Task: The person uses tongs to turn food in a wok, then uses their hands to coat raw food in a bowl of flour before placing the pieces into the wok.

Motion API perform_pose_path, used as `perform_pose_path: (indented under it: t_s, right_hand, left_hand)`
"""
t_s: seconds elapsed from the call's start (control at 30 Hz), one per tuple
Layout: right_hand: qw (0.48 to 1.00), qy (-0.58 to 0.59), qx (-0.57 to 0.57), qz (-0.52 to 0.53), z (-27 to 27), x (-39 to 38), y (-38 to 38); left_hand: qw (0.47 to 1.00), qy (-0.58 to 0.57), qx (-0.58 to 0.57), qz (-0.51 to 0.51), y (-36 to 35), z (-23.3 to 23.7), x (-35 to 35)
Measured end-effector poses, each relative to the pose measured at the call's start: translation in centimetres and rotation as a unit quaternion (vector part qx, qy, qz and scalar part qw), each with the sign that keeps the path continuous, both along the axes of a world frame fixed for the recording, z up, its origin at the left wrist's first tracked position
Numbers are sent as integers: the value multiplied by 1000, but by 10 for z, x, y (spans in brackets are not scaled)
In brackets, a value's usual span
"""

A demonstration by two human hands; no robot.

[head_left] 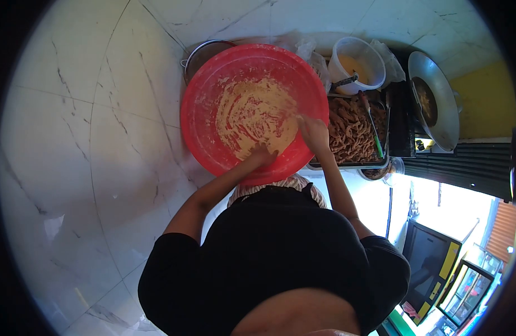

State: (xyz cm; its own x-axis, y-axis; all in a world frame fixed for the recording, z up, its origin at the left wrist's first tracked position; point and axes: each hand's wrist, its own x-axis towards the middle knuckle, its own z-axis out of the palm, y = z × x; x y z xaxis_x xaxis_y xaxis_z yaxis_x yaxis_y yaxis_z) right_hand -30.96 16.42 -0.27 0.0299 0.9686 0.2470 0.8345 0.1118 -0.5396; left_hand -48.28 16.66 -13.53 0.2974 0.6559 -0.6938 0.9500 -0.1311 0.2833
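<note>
A wide red basin [197, 120] holds a pale yellow, floury mixture [249, 109] spread over its bottom, with streaks of red showing through. My left hand [262, 155] rests in the near part of the mixture, its fingers spread and partly sunk in the powder. At the basin's right side, my right hand [314, 134] is over the inner wall beside the mixture. Motion smears its fingertips, so I cannot make out whether anything is between them.
Right of the basin, a tray [356, 166] holds many brown fried strips [347, 131] and green-handled tongs [376, 140]. Behind it stands a translucent tub [375, 59] of yellowish liquid. A large wok [451, 120] sits farther right. A metal-rimmed pot [186, 63] shows behind the basin.
</note>
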Motion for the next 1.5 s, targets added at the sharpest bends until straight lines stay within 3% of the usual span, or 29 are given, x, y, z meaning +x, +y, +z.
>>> perform_pose_path:
  t_s: [0.07,0.2,0.27,0.3,0.37,0.47,0.5,0.57,0.6,0.67,0.7,0.77,0.87,0.9,0.97,1.07,1.1,1.17,1.2,1.27,1.3,1.37,1.4,1.47,1.5]
  right_hand:
    - [1000,-4,0,8,-2,1,0]
    - [999,-20,-29,12,7,0,0]
    - [1000,-8,-20,14,5,0,0]
    - [1000,-8,-19,14,5,0,0]
    - [1000,-6,-9,13,5,0,0]
    - [999,10,-28,12,3,2,0]
    - [999,10,-29,11,4,1,0]
    - [999,13,-29,3,8,0,0]
    - [999,12,-31,3,7,0,0]
    - [999,1,-43,3,4,1,1]
    - [999,1,-42,1,5,1,2]
    - [998,20,-61,2,8,1,0]
    - [999,-8,-45,1,5,2,0]
    - [999,-9,-46,1,3,2,0]
    - [999,20,-30,0,-1,2,1]
    - [999,24,-38,6,6,0,1]
    - [999,23,-39,10,7,0,2]
    - [997,5,-72,14,8,1,2]
    - [997,5,-74,22,6,1,2]
    - [997,-42,-54,42,4,1,4]
    - [996,-43,-55,51,5,0,4]
    - [994,-57,-52,81,7,-3,5]
    - [993,-57,-52,92,5,-4,8]
    - [981,44,-136,131,-5,-9,16]
    - [980,44,-137,140,-17,-14,21]
  left_hand:
    - [997,-40,-8,72,-3,-15,19]
    - [985,-146,-75,56,20,41,35]
    - [916,-227,-314,101,40,47,31]
    - [916,-227,-314,100,47,46,27]
    - [861,-365,-320,151,60,42,19]
    - [827,-415,-303,229,81,77,18]
    - [827,-414,-304,229,94,66,16]
    - [885,-437,-120,105,115,35,15]
    - [885,-437,-121,105,112,45,16]
    - [942,-298,-30,150,104,83,20]
    - [943,-298,-30,148,103,63,23]
    - [935,-299,189,6,97,3,30]
    - [926,-284,242,-54,60,6,38]
    - [926,-285,241,-54,46,5,40]
    - [964,-172,185,-80,19,-4,40]
    - [964,-115,213,-107,-10,-68,28]
    - [965,-114,213,-102,-8,-47,24]
    - [999,-36,3,-38,-5,21,14]
    - [999,-36,2,-30,1,15,6]
    - [968,-205,-113,-94,26,-3,-14]
    - [968,-206,-112,-85,34,-2,-24]
    - [884,-374,-233,157,43,10,-43]
    - [882,-375,-230,167,44,20,-53]
    - [877,-429,-47,210,44,47,-72]
    - [876,-429,-44,218,41,56,-83]
